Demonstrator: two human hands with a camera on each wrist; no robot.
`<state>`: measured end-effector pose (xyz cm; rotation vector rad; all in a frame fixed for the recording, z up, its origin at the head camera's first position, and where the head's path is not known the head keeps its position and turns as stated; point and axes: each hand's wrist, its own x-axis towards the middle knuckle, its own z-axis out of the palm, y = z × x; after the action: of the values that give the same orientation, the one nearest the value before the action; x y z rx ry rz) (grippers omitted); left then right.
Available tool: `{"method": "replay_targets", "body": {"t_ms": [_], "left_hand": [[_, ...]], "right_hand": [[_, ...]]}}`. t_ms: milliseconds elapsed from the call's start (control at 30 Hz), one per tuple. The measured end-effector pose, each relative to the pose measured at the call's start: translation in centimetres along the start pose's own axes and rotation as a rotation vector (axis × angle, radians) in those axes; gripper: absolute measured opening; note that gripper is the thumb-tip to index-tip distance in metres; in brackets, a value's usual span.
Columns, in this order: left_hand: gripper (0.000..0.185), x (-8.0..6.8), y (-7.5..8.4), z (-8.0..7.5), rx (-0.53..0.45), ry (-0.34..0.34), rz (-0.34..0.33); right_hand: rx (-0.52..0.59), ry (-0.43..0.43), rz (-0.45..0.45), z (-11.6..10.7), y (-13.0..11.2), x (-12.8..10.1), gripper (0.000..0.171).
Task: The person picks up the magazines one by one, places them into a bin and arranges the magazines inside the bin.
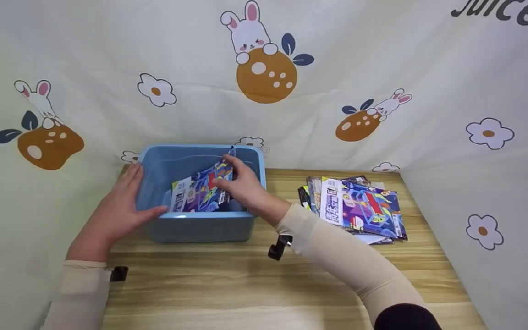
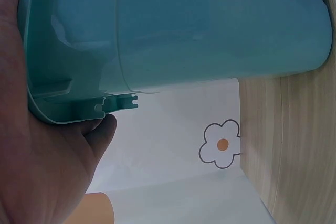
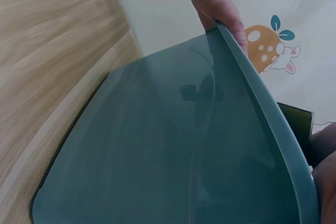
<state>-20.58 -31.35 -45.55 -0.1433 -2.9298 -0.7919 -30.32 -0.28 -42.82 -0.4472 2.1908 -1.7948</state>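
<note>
A blue plastic bin (image 1: 200, 229) stands on the table, and its side wall (image 3: 142, 135) fills much of the right wrist view. My left hand (image 1: 119, 204) holds the bin at its left front corner, thumb over the front rim and fingers along the left side. Inside leans a colourful magazine (image 1: 197, 195), tilted, with a purple and blue cover. My right hand (image 1: 249, 188) reaches over the bin's right side and pinches this magazine between thumb and fingers. Whether other magazines lie beneath it cannot be told.
To the right of the bin lies an uneven pile of magazines (image 1: 365, 208), the top one bearing a similar cover. The wooden table (image 1: 227, 284) meets a pale curtain (image 1: 190, 36) printed with rabbits, oranges and flowers, at the back and sides.
</note>
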Motion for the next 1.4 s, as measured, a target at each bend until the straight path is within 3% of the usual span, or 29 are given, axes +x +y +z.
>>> {"method": "replay_targets", "body": {"t_ms": [200,400,533,700,867,1133,1400], "left_hand": [[0.131,0.0,0.1,-0.1,0.001,0.002,-0.007],[0.131,0.0,0.2,-0.1,0.01,0.005,-0.004],[0.131,0.0,0.2,0.1,0.011,0.003,-0.006],[0.132,-0.1,0.2,0.1,0.007,0.004,-0.011],[0.131,-0.1,-0.2,0.1,0.012,0.008,0.0],[0.13,-0.2,-0.4,0.1,0.019,0.007,-0.002],[0.129,0.1,-0.3,0.1,0.021,0.015,0.005]], "right_hand": [[0.003,0.132,-0.079,-0.1,-0.1,-0.2,0.044],[0.037,0.107,-0.136,-1.3,-0.6,-0.8,0.027],[0.008,0.099,-0.186,-4.0,-0.4,-1.8,0.023],[-0.058,0.14,-0.23,-9.3,1.6,-3.3,0.019],[-0.238,0.25,-0.234,-16.4,6.5,-4.6,0.017],[-0.503,0.28,0.023,-26.5,13.8,-9.0,0.036],[-0.615,0.474,0.033,-34.2,18.1,-12.7,0.046]]}}
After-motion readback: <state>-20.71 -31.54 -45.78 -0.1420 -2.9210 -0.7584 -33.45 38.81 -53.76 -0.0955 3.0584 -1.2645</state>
